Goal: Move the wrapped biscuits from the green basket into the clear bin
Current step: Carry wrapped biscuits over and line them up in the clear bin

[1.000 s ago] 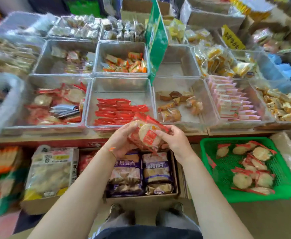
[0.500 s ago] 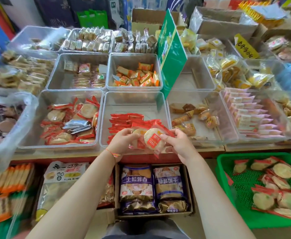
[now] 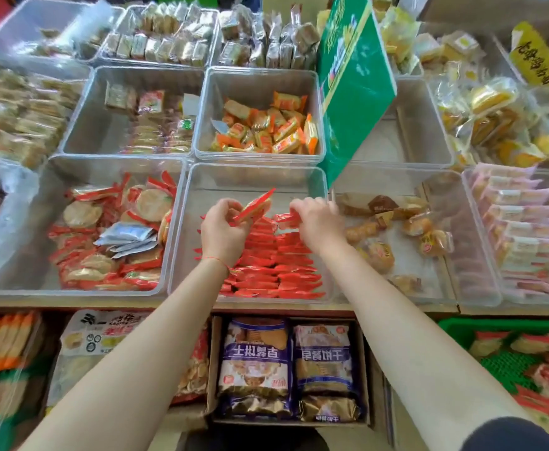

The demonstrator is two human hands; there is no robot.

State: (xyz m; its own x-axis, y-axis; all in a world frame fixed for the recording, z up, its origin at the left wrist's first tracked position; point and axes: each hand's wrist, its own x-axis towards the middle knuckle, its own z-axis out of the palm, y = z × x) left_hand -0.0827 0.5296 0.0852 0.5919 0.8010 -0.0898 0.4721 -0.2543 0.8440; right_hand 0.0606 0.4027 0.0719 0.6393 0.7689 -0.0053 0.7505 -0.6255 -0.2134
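left hand (image 3: 222, 231): over the clear bin (image 3: 182, 222), fingers curled round a red-edged wrapped biscuit (image 3: 253, 208), held tilted with one corner poking up

right hand (image 3: 315, 222): also over the bin, knuckles up, fingers bent down onto a red packet (image 3: 287, 219) at the far end of the stack. Looks like a pinch but it's a bit blurry

clear bin: middle of the front row on the desk (image 3: 397, 308), already holding neat rows of red-wrapped packets (image 3: 276, 265) filling the near half

green basket (image 3: 455, 330): down at the lower right, below the desk edge, well apart from both hands, more wrapped biscuits (image 3: 533, 346) lying loose in it

bin to the left (image 3: 16, 242): same sort of round biscuits in a messy pile, plus a few silver packets (image 3: 130, 237)

bin to the right (image 3: 455, 222): brown and yellow wrapped cakes, scattered

green sign (image 3: 351, 92): stands tilted behind the middle bin

under the desk: cardboard box (image 3: 213, 369) with two purple bags (image 3: 255, 356) side by side
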